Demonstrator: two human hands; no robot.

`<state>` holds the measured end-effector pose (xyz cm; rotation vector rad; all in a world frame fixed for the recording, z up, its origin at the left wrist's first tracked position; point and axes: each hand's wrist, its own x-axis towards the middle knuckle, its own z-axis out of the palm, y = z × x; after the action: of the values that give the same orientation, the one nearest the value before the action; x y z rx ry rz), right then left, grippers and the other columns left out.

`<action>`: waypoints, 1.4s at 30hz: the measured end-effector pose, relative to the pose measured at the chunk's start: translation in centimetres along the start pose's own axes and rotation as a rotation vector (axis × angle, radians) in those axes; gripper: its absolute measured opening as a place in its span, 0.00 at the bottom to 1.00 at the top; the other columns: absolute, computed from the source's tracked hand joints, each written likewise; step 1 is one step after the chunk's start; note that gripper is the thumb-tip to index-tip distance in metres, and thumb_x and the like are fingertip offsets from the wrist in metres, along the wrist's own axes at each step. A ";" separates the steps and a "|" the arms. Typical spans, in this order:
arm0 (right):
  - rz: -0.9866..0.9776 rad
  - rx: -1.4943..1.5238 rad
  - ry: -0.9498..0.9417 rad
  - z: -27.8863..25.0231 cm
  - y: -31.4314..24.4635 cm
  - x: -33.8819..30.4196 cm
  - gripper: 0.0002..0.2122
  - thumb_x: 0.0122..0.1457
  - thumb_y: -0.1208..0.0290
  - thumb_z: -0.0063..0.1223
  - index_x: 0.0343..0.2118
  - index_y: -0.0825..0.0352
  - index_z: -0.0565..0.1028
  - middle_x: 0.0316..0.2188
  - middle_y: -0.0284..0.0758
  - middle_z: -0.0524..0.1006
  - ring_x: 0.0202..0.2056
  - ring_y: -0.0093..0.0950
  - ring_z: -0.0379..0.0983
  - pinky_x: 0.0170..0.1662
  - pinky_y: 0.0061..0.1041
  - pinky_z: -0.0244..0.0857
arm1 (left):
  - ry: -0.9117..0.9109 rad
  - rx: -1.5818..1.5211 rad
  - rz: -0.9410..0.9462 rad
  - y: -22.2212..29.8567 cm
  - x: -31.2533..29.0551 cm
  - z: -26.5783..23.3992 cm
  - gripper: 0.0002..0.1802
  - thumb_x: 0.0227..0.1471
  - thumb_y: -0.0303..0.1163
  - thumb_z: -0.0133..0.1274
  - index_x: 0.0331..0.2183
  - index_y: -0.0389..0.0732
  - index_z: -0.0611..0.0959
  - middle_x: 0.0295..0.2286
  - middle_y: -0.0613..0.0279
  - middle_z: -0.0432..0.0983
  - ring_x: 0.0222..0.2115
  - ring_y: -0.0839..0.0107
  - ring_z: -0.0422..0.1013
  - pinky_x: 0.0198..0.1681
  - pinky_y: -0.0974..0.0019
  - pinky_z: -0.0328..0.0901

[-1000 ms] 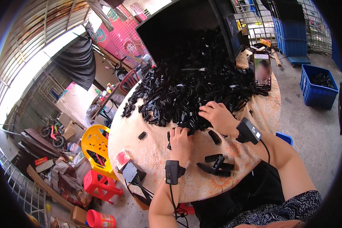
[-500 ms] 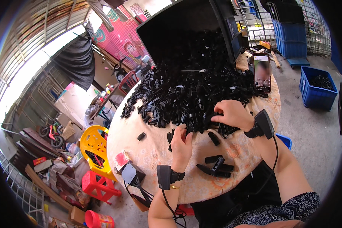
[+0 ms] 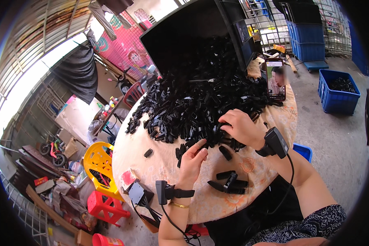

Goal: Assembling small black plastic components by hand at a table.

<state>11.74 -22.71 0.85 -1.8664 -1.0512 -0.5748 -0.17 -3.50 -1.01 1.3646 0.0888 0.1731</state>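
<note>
A large heap of small black plastic pieces (image 3: 180,106) spreads over the round table, spilling out of a big black bin (image 3: 184,37) tipped on its side. My left hand (image 3: 191,162) is at the heap's near edge, thumb and index finger pinched around a small dark piece. To its right, my right hand (image 3: 245,129) reaches into the near edge with its fingers bent; what its fingertips hold is hidden. Several longer black pieces (image 3: 233,182) lie together nearer to me. One loose black piece (image 3: 148,153) rests on the left.
A phone (image 3: 276,80) stands upright at the table's right edge. A grey box with cables (image 3: 139,192) sits at the front left. Beyond the tablecloth (image 3: 131,160) stand a yellow chair (image 3: 95,158), a red stool (image 3: 104,207) and a blue crate (image 3: 338,96).
The whole view has shifted slightly. My left hand's index finger points more to the right, toward my right hand. The right hand stays at the heap's near edge, its fingers a little more bent.
</note>
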 end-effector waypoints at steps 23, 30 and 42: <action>0.018 0.505 -0.156 2.6 -3.7 -1.3 0.15 0.49 0.78 0.55 0.42 0.66 0.75 0.31 0.37 0.74 0.33 0.32 0.73 0.35 0.24 0.68 | 0.095 0.437 0.288 -0.1 -0.2 0.8 0.16 0.53 0.20 0.47 0.45 0.34 0.76 0.30 0.69 0.70 0.27 0.82 0.65 0.30 0.78 0.62; -0.086 0.447 -0.055 3.1 -3.9 -1.6 0.16 0.49 0.78 0.56 0.44 0.66 0.74 0.30 0.37 0.73 0.33 0.32 0.72 0.35 0.26 0.68 | 0.187 0.404 0.362 -0.3 -0.4 1.0 0.17 0.51 0.19 0.50 0.45 0.35 0.77 0.29 0.68 0.70 0.30 0.82 0.66 0.34 0.78 0.63; -0.100 0.438 0.003 3.5 -3.9 -1.6 0.14 0.51 0.80 0.54 0.43 0.71 0.74 0.34 0.39 0.71 0.32 0.33 0.71 0.34 0.26 0.67 | 0.113 0.210 0.277 0.0 -0.6 1.8 0.17 0.54 0.22 0.49 0.47 0.32 0.75 0.33 0.67 0.74 0.31 0.82 0.67 0.36 0.78 0.64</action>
<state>7.47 -19.39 -0.18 -1.4357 -1.1674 -0.3666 -0.47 -5.33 -0.65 1.5734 0.0113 0.4846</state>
